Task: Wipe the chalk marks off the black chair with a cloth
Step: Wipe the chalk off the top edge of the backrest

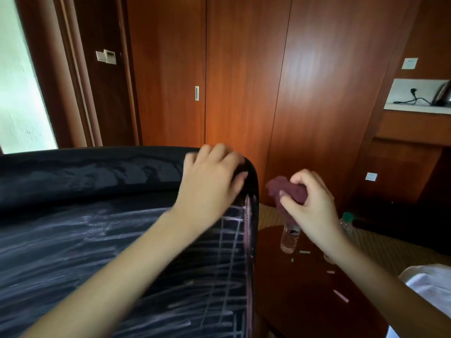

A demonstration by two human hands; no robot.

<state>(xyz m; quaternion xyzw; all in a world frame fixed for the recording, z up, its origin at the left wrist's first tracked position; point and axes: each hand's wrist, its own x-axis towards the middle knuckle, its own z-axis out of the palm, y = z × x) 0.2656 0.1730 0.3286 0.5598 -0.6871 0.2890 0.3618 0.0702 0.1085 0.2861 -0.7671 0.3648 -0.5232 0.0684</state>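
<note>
The black chair point(73, 240) fills the left side of the view, and its back is covered in chalk marks point(227, 259): white smears across the middle and a grid of lines near the right edge. The left hand point(210, 181) rests on the top right corner of the chair, with its fingers curled over the edge. It looks like it is keeping the chair steady. The right hand point(310, 203) is just beside the chair, up in the air, and squeezes a dark purple cloth point(288, 191) into a ball.

The cloth looks soft and light, so it should be easy to bunch up and rub with. The chair looks smooth and firm, so the chalk should come off with a good push.

Under the right hand is a round brown desk point(305, 301) with a water bottle point(289, 240) and small bits of chalk point(341, 295) on it. Behind are brown wooden wall panels point(244, 81).
</note>
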